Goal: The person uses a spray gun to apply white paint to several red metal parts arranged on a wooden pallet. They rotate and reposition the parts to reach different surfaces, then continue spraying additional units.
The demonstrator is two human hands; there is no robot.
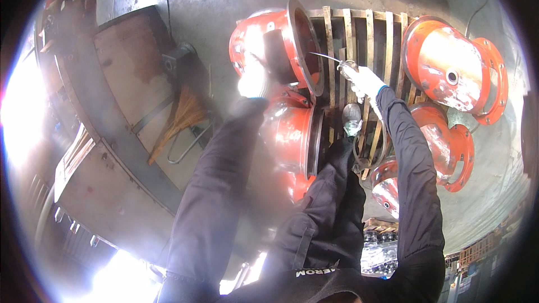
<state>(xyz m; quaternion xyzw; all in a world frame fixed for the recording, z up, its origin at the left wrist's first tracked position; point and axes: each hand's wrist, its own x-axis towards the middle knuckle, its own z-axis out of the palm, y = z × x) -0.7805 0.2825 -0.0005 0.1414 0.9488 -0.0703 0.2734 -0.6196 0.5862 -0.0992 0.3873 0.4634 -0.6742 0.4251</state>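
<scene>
My right hand [368, 83], in a white glove, is closed around a metal hand tool [348, 69]. A thin, slightly curved rod runs from the tool toward the open flanged end of a large red pipe fitting [273, 28]; its exact kind is unclear. The fitting lies on its side, its mouth turned to the right. My left hand [252, 85], also gloved, is at the fitting's near side. Glare washes out its fingers. Just nearer to me, another red flanged fitting [289, 134] lies below the first.
The fittings lie on a wooden slatted pallet [369, 39]. More red fittings [457, 67] line its right side. A dark hose loop [368, 164] lies near my shoe [352, 115]. At left stand a large metal structure [132, 56] and a straw broom [182, 115].
</scene>
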